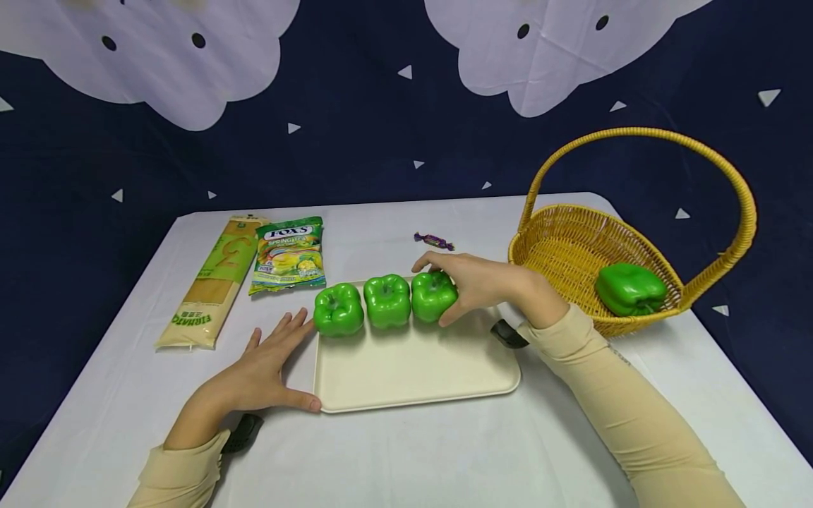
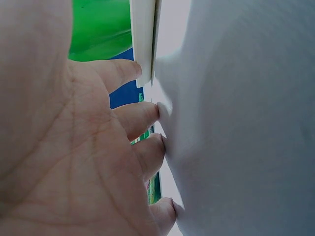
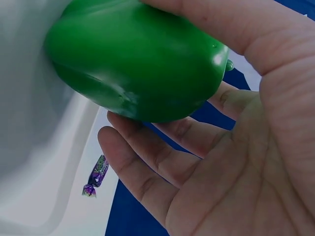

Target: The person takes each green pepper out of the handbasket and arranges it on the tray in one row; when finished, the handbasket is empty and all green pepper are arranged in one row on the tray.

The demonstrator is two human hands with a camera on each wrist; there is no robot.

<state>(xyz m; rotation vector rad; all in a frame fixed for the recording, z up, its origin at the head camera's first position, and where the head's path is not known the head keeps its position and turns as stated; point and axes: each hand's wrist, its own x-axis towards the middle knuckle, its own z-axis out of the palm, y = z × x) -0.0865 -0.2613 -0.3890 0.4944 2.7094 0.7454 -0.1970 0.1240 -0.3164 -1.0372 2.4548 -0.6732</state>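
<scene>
Three green bell peppers stand in a row along the far side of a cream tray [image 1: 413,374]. My right hand [image 1: 479,282] grips the rightmost bell pepper [image 1: 434,296], thumb on the near side and fingers behind it. The right wrist view shows this bell pepper [image 3: 138,64] between thumb and fingers, over the tray. Beside it are the middle bell pepper [image 1: 387,302] and the left bell pepper [image 1: 339,310]. My left hand [image 1: 260,374] lies at the tray's left edge with fingers spread. In the left wrist view, fingertips [image 2: 132,70] touch the tray's rim.
A yellow wicker basket [image 1: 552,247] with a tall handle stands at the right, holding another green bell pepper [image 1: 630,289]. Behind the tray lies a purple wrapped candy [image 1: 435,241]. At the left are a Fox's candy bag [image 1: 288,255] and a long noodle pack [image 1: 212,282].
</scene>
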